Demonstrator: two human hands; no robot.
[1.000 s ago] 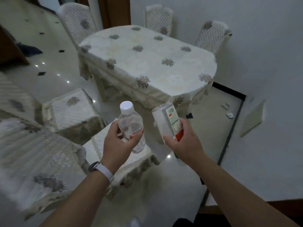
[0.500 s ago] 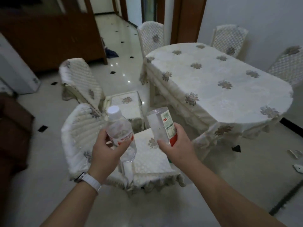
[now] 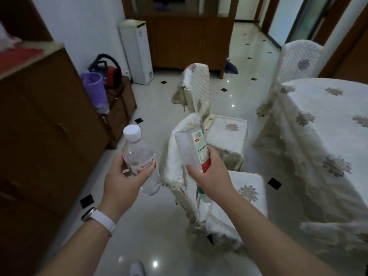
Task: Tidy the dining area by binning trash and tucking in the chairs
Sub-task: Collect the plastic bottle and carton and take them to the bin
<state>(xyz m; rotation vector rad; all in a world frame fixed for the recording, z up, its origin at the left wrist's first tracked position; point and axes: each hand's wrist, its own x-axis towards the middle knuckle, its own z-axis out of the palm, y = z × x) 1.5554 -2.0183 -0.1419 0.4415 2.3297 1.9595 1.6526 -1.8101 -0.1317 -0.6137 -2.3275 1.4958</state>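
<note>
My left hand [image 3: 121, 180] grips a clear plastic bottle [image 3: 139, 154] with a white cap and a red label, held upright. My right hand [image 3: 211, 176] grips a second clear bottle [image 3: 191, 148] upside down, its base pointing up and its green cap below my palm. Two covered chairs stand pulled out from the dining table [image 3: 326, 124]: a near chair [image 3: 247, 194] just beyond my hands and a farther chair [image 3: 227, 130] behind it. A purple bin [image 3: 95, 86] with a liner stands on the left, beside the wooden cabinet.
A tall wooden cabinet [image 3: 45, 126] fills the left side. A brown bag [image 3: 121, 104] and a red vacuum [image 3: 111, 72] sit behind the bin. A white appliance [image 3: 137, 50] stands by the back wall. Another covered chair [image 3: 298, 60] stands at the table's far end.
The view has swung left, from the table toward the cabinet and the purple bin. Both hands keep the same grip on their bottles.
</note>
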